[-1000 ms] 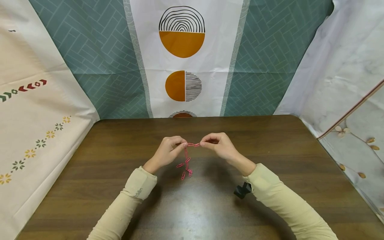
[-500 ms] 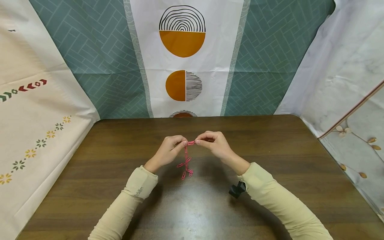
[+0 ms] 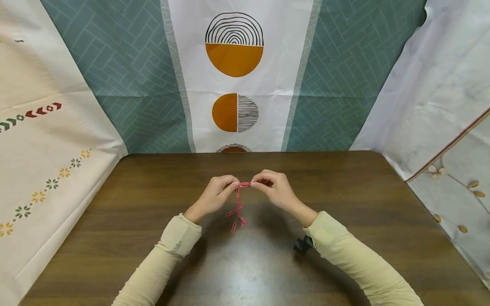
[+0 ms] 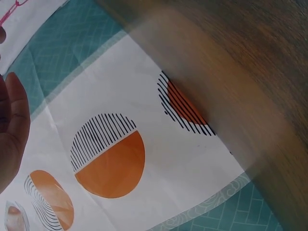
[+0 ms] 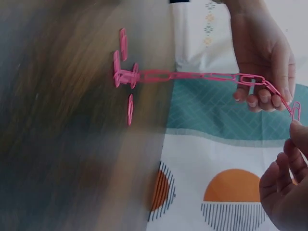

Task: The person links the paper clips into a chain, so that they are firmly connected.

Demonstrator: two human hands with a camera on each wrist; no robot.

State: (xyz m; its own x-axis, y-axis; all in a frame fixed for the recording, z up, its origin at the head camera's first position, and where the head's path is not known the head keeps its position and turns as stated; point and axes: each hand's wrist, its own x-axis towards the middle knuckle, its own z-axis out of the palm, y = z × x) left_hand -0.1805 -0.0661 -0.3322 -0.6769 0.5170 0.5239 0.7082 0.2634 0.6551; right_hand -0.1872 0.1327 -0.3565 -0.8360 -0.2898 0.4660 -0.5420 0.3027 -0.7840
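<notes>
Between my two hands runs a chain of pink paper clips (image 5: 187, 75). My left hand (image 3: 215, 193) pinches the chain near its upper end, thumb against the fingers, and the rest hangs down to the table. My right hand (image 3: 277, 190) holds a single pink paper clip (image 5: 297, 110) between thumb and fingertips, right at the chain's end link. Whether that clip is hooked into the link is too small to tell. In the left wrist view, part of a hand (image 4: 14, 120) shows at the left edge, with a bit of pink chain at the top corner.
Two loose paper clips, one (image 3: 230, 213) left of the hanging chain and another (image 3: 234, 227) nearer me, lie on the dark wooden table (image 3: 115, 238). Patterned cloth (image 3: 237, 85) hangs behind the table's far edge, with more cloth along both sides.
My right hand has come left, closer to the left hand, and the span of clips between them has shortened. The left hand has barely moved. The head view has tilted slightly.
</notes>
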